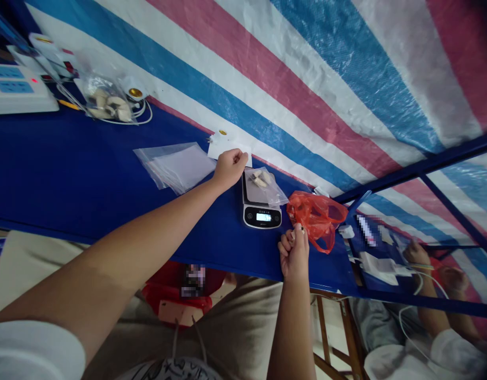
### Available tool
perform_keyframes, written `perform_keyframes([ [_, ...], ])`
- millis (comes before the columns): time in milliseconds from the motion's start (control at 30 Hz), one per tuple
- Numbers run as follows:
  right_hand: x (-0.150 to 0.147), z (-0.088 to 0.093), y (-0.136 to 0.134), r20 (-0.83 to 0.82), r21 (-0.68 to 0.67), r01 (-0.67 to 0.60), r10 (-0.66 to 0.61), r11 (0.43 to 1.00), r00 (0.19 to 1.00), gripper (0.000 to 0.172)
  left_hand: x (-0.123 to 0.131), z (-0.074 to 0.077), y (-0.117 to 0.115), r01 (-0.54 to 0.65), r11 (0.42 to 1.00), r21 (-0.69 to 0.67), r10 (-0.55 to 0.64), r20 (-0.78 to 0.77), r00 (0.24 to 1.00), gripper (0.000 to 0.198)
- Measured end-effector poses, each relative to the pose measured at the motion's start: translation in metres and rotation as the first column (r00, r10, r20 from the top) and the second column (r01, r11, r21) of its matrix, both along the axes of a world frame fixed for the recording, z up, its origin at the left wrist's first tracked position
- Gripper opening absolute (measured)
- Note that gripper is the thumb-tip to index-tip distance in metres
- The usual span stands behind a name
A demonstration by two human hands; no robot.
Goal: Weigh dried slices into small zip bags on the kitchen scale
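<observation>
On the digital scale [262, 217], whose display is lit, lies a clear plastic bag [275, 193] with several pale pieces [261, 178] in it. My left hand [230, 168] is closed at the scale's upper left corner, beside the bag's edge; what its fingers hold, if anything, is hidden. Below and right of the scale, my right hand [294, 249] is closed, with something small and pale between its fingers, too small to name. It is next to a crumpled red plastic bag [319, 214]. Flat clear bags [183, 168] lie left of my left hand.
A bag of pale pieces [108, 105], a white cable and a power strip [21, 89] stand at the back left. A striped sheet rises behind the blue table [88, 174]. Another person's hands [419, 256] are at the right.
</observation>
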State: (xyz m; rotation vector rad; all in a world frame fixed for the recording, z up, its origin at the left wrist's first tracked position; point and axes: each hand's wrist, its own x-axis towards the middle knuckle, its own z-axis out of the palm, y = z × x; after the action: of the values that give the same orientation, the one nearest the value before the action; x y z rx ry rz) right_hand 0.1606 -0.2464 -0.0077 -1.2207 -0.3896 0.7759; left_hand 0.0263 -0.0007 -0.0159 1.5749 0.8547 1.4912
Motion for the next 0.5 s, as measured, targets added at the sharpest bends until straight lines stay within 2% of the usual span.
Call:
perform_keyframes([
  [267,0.014,-0.001,-0.006,-0.137,0.059,-0.110,0.118,0.992,0.984,0.029,0.001,-0.001,0.001,0.003,1.000,0.003,-0.003,0.005,1.000,0.035],
  [500,0.017,-0.003,-0.007,-0.148,0.082,-0.083,0.094,0.993,0.984,0.024,-0.001,0.006,-0.006,0.015,0.999,0.037,-0.016,0.002,1.000,0.036],
])
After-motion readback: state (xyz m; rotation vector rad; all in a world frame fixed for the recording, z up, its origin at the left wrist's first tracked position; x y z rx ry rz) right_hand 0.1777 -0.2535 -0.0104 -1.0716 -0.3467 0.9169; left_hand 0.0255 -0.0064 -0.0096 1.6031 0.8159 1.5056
